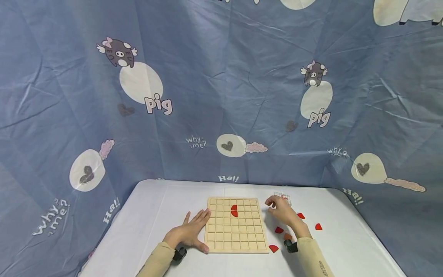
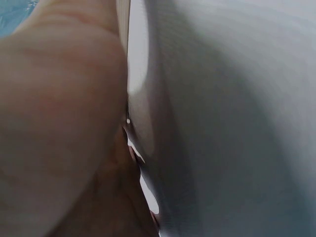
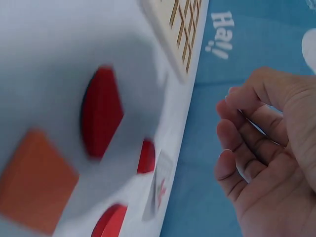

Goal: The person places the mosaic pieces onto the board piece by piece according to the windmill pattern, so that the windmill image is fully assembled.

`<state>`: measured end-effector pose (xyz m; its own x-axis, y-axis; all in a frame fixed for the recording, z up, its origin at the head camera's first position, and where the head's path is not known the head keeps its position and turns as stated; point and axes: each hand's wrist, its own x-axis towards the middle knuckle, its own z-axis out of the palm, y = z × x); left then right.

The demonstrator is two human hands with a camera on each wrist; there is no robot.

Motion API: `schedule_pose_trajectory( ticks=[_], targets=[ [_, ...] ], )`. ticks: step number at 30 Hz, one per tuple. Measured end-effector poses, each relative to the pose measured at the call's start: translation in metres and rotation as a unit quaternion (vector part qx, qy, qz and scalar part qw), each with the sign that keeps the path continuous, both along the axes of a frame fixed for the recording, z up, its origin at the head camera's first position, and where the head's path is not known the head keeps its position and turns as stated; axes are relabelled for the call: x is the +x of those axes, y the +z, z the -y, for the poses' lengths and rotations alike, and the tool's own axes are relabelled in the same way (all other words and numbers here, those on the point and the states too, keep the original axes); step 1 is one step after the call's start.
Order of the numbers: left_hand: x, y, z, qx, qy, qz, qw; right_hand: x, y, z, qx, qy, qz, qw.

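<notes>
My left hand (image 1: 188, 232) lies with fingers spread along the left side of a wooden grid board (image 1: 238, 246), thumb and fingertips right at its edge. Two red quarter-circle pieces, an upper one (image 1: 234, 207) and a lower one (image 1: 234, 214), sit in neighbouring cells of the board's upper middle. Off the board's right edge, my right hand (image 1: 282, 211) hovers with loosely curled fingers. Its thumb is near the index finger, and no piece shows between them in the right wrist view. A close-up of the left hand and white cloth fills the left wrist view.
A printed grid card (image 1: 287, 197) lies behind my right hand. Loose red pieces (image 1: 273, 248) (image 3: 101, 113) and an orange square (image 1: 288, 236) are scattered right of the board on the white table (image 1: 180, 200). Blue printed cloth (image 1: 207, 115) hangs around the table.
</notes>
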<state>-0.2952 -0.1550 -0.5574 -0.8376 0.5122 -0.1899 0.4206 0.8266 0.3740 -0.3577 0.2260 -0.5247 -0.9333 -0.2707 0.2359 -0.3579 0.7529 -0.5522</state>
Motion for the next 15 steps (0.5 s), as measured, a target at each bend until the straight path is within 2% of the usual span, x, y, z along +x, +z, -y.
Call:
schedule_pose_trajectory(
  ticks=[7, 15],
  targets=[
    [0.000, 0.001, 0.001, 0.000, -0.004, -0.001, 1.0000, 0.000, -0.001, -0.022, -0.001, -0.037, 0.026, 0.9990],
    [-0.001, 0.000, 0.001, 0.000, -0.001, -0.002, 1.0000, -0.001, -0.005, -0.036, 0.006, -0.050, 0.045, 0.9977]
  ],
)
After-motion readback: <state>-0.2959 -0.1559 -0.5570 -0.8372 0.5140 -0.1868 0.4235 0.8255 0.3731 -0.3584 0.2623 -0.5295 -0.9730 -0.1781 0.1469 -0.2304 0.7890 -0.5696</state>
